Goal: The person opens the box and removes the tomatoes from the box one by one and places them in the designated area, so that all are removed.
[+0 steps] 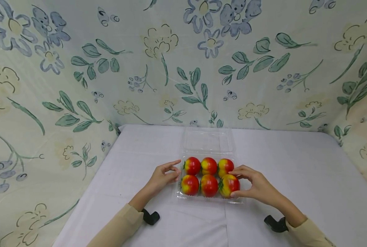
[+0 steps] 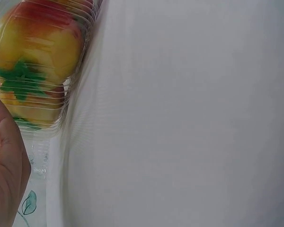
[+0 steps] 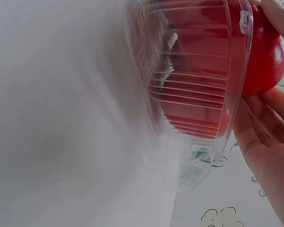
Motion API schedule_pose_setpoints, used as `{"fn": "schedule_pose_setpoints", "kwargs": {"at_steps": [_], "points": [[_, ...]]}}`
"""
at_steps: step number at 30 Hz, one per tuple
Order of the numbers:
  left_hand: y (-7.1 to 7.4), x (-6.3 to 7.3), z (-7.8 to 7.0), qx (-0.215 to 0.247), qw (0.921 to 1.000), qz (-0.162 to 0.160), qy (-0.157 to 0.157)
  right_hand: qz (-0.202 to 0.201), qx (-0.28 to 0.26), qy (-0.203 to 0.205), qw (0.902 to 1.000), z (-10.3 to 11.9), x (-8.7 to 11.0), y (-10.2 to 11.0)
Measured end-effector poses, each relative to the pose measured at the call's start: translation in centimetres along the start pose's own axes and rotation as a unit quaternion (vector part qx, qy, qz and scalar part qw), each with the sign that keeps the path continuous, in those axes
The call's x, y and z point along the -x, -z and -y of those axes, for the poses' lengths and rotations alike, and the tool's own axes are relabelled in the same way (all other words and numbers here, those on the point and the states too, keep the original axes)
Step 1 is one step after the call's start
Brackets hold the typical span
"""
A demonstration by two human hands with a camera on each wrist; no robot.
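A clear plastic clamshell box [image 1: 209, 200] sits on the table with its lid [image 1: 208, 141] folded back. Two rows of three red-and-yellow tomatoes with green leafy tops fill it. My right hand [image 1: 255, 183] holds the front right tomato [image 1: 229, 186], thumb on its near side and fingers at its far side. In the right wrist view, that red tomato [image 3: 267, 59] protrudes above the box rim between thumb and fingers. My left hand [image 1: 162, 177] is at the box's left side, index finger extended and thumb right at the rim. The left wrist view shows its fingers [image 2: 9, 142] beside the box wall.
A white cloth [image 1: 146, 144] covers the table. Behind it and at both sides hangs a floral curtain [image 1: 158, 89]. Black wrist straps [image 1: 151, 217] show near both sleeves.
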State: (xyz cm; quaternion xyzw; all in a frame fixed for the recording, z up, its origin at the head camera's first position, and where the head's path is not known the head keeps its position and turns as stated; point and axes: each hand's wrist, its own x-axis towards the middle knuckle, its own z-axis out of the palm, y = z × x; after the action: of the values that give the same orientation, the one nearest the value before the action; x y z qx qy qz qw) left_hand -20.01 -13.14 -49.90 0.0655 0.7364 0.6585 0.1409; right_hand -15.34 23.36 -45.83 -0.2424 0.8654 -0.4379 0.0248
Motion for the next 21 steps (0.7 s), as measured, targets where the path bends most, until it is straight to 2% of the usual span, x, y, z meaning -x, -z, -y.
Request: {"fn": "schedule_pose_setpoints", "kwargs": {"at_steps": [8,21], "points": [[0.11,0.11,-0.07,-0.006,1.0,0.006,-0.004,0.0,-0.024,0.006,0.9997,0.02,0.01,0.19],[0.26,-0.05,0.16,0.011,0.9999,0.011,-0.003,-0.011,-0.045,0.01,0.9988,0.01,0.21,0.5]]}}
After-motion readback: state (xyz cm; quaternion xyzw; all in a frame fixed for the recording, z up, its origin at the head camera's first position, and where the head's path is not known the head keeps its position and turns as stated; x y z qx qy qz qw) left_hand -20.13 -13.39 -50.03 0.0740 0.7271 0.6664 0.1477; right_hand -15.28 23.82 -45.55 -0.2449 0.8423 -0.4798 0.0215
